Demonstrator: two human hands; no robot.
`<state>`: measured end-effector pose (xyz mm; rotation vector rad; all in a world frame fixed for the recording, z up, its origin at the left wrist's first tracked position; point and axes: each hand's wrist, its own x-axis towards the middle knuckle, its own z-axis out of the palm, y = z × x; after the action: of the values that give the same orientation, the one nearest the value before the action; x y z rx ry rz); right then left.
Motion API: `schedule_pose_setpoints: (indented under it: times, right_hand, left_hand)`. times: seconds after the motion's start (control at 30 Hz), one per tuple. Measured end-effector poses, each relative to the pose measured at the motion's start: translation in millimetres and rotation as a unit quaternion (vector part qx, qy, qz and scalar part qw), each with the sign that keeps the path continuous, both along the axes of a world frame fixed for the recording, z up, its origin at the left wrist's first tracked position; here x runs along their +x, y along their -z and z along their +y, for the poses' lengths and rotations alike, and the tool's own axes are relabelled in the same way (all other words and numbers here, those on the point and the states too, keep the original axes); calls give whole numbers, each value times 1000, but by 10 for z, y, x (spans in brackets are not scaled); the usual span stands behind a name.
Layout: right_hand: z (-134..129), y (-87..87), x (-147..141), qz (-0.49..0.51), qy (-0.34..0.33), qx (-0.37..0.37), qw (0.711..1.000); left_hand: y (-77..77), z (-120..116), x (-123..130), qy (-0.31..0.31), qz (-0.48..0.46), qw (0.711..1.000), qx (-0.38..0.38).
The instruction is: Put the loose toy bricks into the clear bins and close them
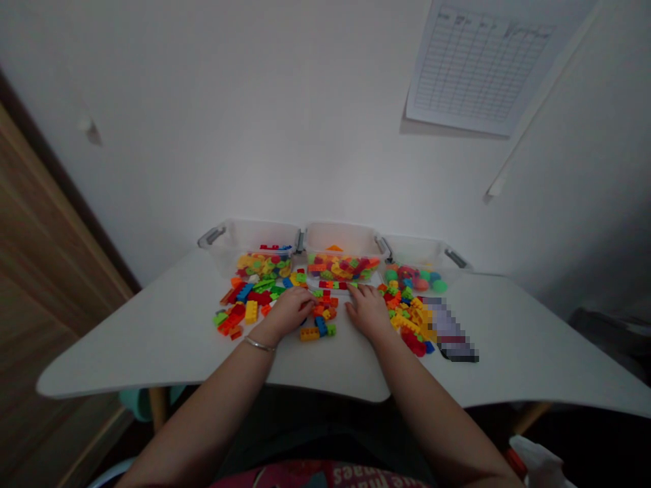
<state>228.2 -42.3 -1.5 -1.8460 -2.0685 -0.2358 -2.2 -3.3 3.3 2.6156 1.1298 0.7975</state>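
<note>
My left hand (292, 309) is over the table, its fingers bent together beside a small cluster of orange and red toy bricks (330, 302); whatever is between the fingertips is hidden. My right hand (368, 310) has its fingers stretched out and apart, fingertips at the right end of a row of joined red, orange and green bricks (333, 285). That row lies just in front of the middle box. Closer to me sit a yellow-orange brick (309, 334) and a blue brick (321, 326).
Three clear plastic boxes holding coloured pieces stand along the wall: left box (218, 261), middle box (343, 237), right box (414, 249). Loose bricks are heaped at left (251, 312) and right (407, 318). A blurred-out phone-like object (452, 331) lies on the white table (513, 339).
</note>
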Motion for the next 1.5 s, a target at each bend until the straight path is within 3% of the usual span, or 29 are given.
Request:
schedule_pose_setpoints:
  times: [0.53, 0.8, 0.97, 1.07, 1.2, 1.5]
  right_hand:
    - [-11, 43, 102, 149, -22, 114, 982]
    - [-72, -3, 75, 105, -17, 65, 992]
    - [-82, -57, 23, 17, -43, 28, 999]
    - [-41, -68, -11, -14, -24, -4, 1000]
    - [7, -53, -30, -15, -13, -19, 1000]
    - [51, 19, -36, 32, -58, 10, 998]
  left_hand:
    - [16, 4, -2, -3, -14, 1000, 4]
    - [-20, -16, 7, -6, -6, 1000, 2]
    - [3, 5, 3, -3, -3, 1000, 7]
    - [20, 15, -3, -2, -8, 1000, 9]
    - [38, 28, -8, 0, -8, 1000, 3]
    - [69, 52, -14, 7, -8, 1000, 10]
